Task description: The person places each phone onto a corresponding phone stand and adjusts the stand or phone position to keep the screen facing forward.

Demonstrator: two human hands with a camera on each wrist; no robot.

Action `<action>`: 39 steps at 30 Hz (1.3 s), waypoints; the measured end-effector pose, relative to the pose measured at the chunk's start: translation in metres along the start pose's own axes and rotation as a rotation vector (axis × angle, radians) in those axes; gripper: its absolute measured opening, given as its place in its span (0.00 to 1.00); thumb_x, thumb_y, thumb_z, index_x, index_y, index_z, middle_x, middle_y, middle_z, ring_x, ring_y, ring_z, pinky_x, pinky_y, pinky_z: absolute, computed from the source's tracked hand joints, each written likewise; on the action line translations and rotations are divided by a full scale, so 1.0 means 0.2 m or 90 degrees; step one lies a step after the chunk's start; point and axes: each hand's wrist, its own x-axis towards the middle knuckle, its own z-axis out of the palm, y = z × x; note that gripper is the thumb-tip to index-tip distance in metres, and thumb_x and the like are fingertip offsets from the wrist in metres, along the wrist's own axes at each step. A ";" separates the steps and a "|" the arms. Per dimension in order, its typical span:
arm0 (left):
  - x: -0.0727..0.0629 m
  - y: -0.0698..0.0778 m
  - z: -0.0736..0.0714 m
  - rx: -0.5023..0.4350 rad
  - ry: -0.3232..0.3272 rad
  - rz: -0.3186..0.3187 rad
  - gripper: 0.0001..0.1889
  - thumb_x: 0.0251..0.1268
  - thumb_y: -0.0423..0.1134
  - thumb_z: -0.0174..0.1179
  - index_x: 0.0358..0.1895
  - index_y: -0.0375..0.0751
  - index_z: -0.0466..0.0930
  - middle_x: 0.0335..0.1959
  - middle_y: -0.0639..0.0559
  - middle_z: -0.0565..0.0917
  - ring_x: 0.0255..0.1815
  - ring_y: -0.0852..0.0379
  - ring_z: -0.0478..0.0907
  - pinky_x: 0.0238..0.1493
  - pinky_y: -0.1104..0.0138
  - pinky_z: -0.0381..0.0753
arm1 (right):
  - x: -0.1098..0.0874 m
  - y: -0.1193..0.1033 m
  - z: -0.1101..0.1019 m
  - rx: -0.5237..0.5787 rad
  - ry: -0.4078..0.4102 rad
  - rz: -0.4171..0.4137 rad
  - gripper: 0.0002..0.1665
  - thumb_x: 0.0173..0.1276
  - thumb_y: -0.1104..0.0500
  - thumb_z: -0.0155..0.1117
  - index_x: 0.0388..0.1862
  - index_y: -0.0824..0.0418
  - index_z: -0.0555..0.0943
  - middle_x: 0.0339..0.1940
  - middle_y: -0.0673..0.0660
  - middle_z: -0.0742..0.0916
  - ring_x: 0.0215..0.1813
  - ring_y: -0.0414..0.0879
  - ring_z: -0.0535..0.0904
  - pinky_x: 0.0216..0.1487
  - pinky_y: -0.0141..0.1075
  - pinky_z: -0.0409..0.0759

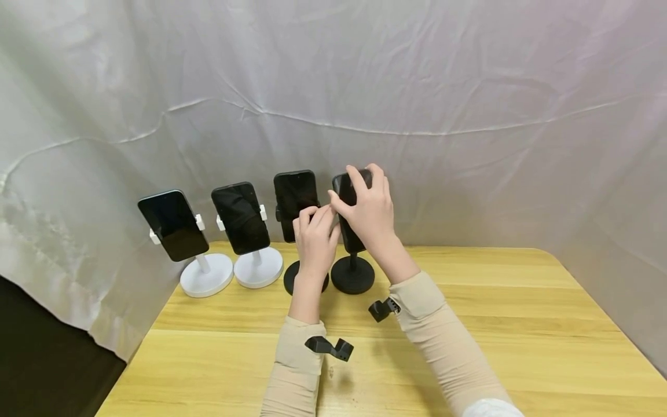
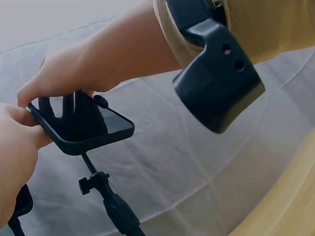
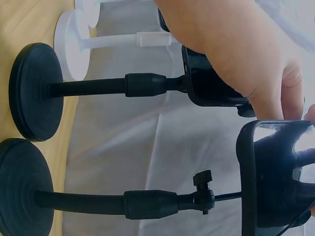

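Observation:
At the right end of a row of phones on stands, a black phone (image 1: 350,223) sits on a black phone stand (image 1: 353,274). My right hand (image 1: 372,211) grips this phone from its upper right, fingers spread over the top and thumb at the left edge. My left hand (image 1: 316,240) holds the same phone's left edge, its fingertips close to the right thumb. In the left wrist view the phone (image 2: 118,123) tilts back on its thin rod. The stand's small clamping knob (image 3: 202,178) shows below the phone in the right wrist view.
To the left, another phone (image 1: 294,197) stands on a black stand, partly behind my left hand. Further left, one phone (image 1: 241,217) and another phone (image 1: 173,226) sit in white stands. A grey curtain (image 1: 469,174) hangs behind the wooden table (image 1: 495,301).

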 end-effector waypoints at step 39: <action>0.03 -0.08 -0.04 -0.047 -0.015 0.079 0.17 0.60 0.43 0.67 0.52 0.45 0.85 0.47 0.52 0.88 0.53 0.48 0.74 0.47 0.57 0.75 | 0.03 0.06 0.02 -0.010 0.046 -0.032 0.31 0.61 0.45 0.69 0.57 0.63 0.80 0.51 0.70 0.78 0.40 0.63 0.76 0.43 0.49 0.80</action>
